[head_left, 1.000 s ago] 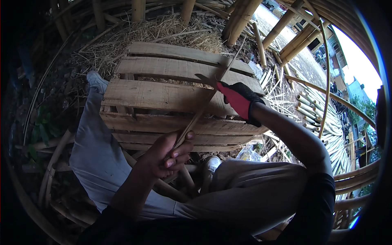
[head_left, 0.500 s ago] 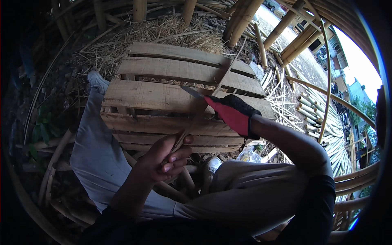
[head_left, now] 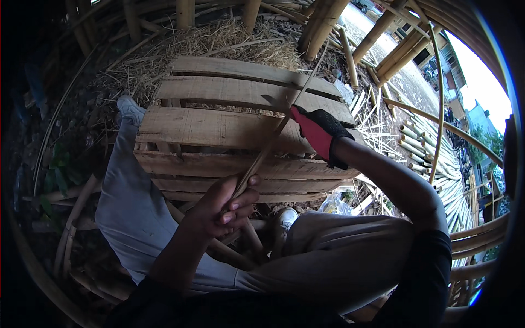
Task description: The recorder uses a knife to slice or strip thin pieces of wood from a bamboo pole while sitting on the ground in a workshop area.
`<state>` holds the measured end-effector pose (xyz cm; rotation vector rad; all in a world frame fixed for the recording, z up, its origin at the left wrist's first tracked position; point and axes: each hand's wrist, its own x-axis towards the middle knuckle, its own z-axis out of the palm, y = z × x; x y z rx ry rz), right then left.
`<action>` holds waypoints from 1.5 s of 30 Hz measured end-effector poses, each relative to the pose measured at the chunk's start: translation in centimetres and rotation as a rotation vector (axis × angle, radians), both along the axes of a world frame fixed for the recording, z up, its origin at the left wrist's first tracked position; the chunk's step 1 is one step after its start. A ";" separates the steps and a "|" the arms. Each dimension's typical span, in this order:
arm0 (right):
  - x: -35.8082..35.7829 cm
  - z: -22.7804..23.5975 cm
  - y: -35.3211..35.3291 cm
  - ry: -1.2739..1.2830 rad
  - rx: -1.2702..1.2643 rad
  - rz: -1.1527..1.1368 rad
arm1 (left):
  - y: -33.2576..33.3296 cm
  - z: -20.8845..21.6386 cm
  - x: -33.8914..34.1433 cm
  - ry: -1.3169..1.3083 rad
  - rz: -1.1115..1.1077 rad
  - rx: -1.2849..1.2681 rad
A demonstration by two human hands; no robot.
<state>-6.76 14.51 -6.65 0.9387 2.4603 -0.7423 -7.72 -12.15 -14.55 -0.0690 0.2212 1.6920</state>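
Note:
My bare left hand [head_left: 227, 205] is closed round the near end of a long, thin bamboo strip [head_left: 263, 154]. The strip slants away to the upper right, above a slatted wooden crate [head_left: 208, 124]. Farther along it, my right hand [head_left: 320, 131], in a red and black glove, is closed at the strip. A knife [head_left: 273, 103] is in that hand, its blurred dark blade pointing left across the strip. The glove covers the knife's handle, and whether the blade touches the strip is unclear.
Dry straw-like shavings [head_left: 205, 52] lie behind the crate. Thick bamboo posts [head_left: 322, 27] stand beyond. To the right are pale loose strips [head_left: 372, 131] and a stack of cut bamboo poles [head_left: 418, 145]. A clear plastic bag [head_left: 334, 203] lies near my foot.
My right hand, with the knife, has slid up and away along the strip, farther from my left hand. The left hand stays nearly in place, still gripping the strip.

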 end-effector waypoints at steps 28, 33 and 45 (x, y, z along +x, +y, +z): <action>4.1 -0.2 -6.5 0.137 0.263 0.535 | 0.7 0.7 1.2 0.078 0.028 -0.126; 3.8 -0.7 -6.7 0.141 0.195 0.439 | 0.8 0.3 0.5 0.022 0.030 -0.059; 2.6 0.4 -5.8 0.207 0.304 0.438 | 1.1 -1.7 1.6 0.150 0.113 0.104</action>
